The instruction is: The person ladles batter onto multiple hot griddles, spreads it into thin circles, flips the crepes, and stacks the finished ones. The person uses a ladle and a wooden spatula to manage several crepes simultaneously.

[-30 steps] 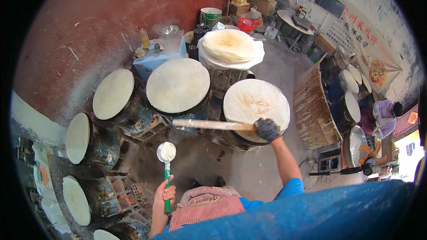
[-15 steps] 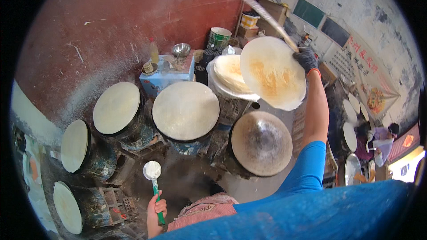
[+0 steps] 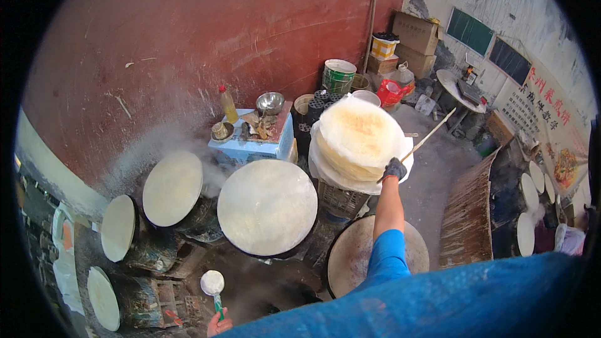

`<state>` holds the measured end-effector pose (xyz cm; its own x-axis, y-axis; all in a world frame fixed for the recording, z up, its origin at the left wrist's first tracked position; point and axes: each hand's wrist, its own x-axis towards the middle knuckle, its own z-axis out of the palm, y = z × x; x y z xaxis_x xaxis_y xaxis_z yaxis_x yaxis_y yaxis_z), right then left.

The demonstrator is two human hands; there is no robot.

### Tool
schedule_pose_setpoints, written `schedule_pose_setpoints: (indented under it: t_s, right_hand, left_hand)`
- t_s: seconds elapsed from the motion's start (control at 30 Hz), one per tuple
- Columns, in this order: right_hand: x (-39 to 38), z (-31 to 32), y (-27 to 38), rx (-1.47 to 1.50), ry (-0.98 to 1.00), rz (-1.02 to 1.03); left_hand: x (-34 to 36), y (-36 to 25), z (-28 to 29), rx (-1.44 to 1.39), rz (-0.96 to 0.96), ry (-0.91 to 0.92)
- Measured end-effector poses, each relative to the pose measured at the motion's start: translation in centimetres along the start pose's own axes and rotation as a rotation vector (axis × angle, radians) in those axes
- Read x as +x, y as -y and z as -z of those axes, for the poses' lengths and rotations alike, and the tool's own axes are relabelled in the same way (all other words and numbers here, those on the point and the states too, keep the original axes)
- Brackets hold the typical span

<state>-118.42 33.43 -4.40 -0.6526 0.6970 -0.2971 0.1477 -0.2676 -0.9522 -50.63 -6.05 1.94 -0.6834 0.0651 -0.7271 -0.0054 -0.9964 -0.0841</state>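
View down from the wearer's head over a smoky room of round griddles. The left hand (image 3: 219, 323), bare and at the lower edge, grips the green handle of a ladle (image 3: 213, 282), whose round bowl holds something white. The right hand (image 3: 394, 168), in a dark glove, is closed around a long thin wooden stick (image 3: 432, 136) that slants up to the right. This hand is at the near right edge of a stack of large round flatbreads (image 3: 358, 131), pale with a browned centre on top; whether it touches them cannot be told. The stack sits on a white sheet (image 3: 404, 172) over a dark crate (image 3: 341, 201). Below the right forearm is a brownish griddle (image 3: 350, 260). To its left, a griddle covered by a pale round sheet of batter (image 3: 268, 208) stands in front of a blue box (image 3: 253, 150) carrying a bottle (image 3: 229, 106) and a metal bowl (image 3: 270, 103)
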Motion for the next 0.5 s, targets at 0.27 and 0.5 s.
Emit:
schedule_pose_setpoints:
  t_s: [0.27, 0.5]
  right_hand:
    - [1.9, 0.2, -4.5, -0.213, 0.105, -0.076]
    - [-6.4, -2.7, -2.3, -0.497, 0.482, 0.647]
  left_hand:
    - [-1.3, 2.2, -3.8, -0.102, -0.01, 0.028]
    - [-2.9, 3.9, -0.2, -0.126, -0.097, 0.208]
